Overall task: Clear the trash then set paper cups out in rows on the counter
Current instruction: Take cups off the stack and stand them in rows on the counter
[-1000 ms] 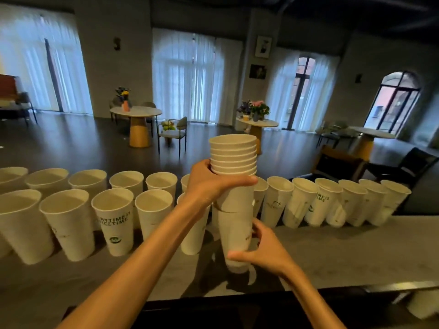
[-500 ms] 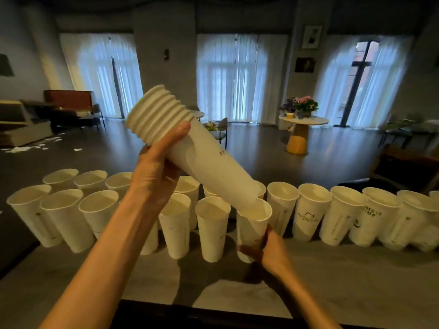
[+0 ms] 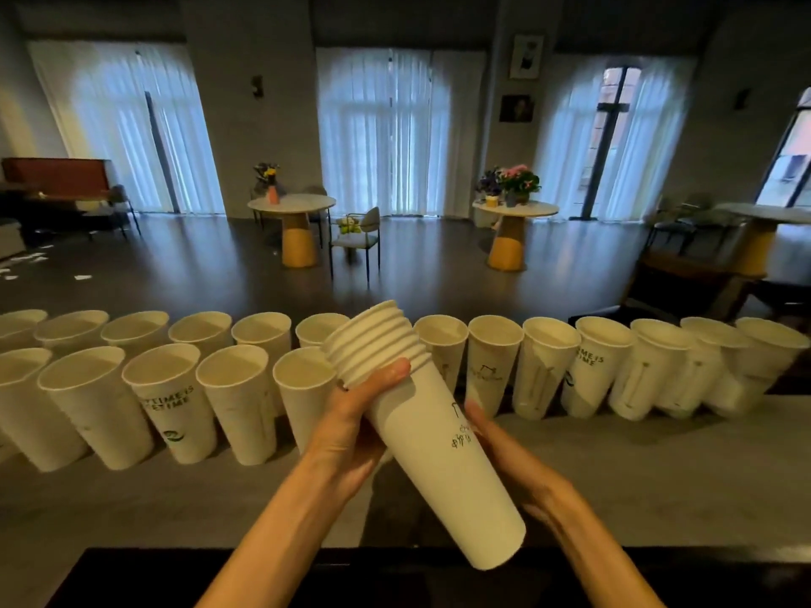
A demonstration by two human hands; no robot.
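A nested stack of white paper cups (image 3: 432,454) is tilted over the counter (image 3: 636,467), rims up and to the left, base toward me. My left hand (image 3: 355,421) grips the stack just under the rims. My right hand (image 3: 509,458) holds the stack's right side, partly hidden behind it. Two rows of white paper cups stand upright on the counter: a far row (image 3: 496,357) runs across the whole width, and a near row (image 3: 232,405) fills the left half up to my left hand.
The counter's dark front edge (image 3: 175,568) lies right below my arms. Beyond the counter is a dark floor with round tables (image 3: 292,206), chairs (image 3: 355,239) and flower pots. Scraps of paper (image 3: 26,261) lie on the floor at far left.
The stack has come down from high on the left to the middle, tilted base-down toward me. My right hand left the cup it had set in the near row and took hold of the stack.
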